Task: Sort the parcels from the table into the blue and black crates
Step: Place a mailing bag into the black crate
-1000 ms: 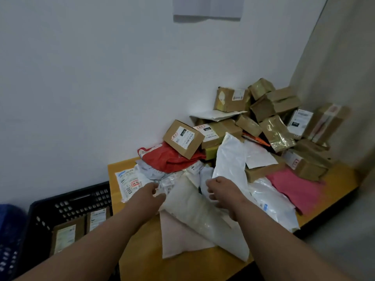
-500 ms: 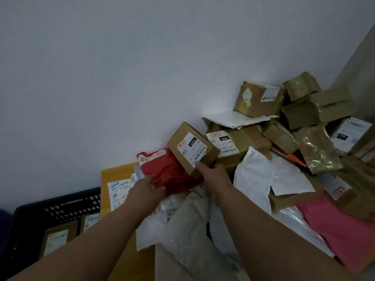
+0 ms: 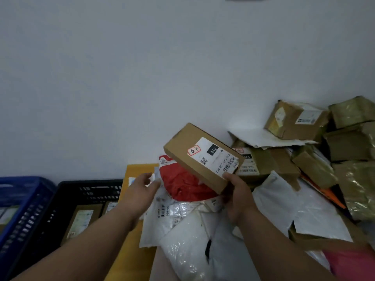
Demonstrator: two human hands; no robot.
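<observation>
Cardboard box (image 3: 199, 157) marked 010 sits tilted above the desk (image 3: 140, 169), right hand (image 3: 236, 194) gripping its near corner, fingers curled round the edge. Left hand (image 3: 142, 184) hovers beside the red mailer (image 3: 182, 183), fingers apart and relaxed, holding nothing. Held by one corner only, the box could pivot and slip before reaching the black crate (image 3: 89, 188) or blue crate (image 3: 26, 189).
</observation>
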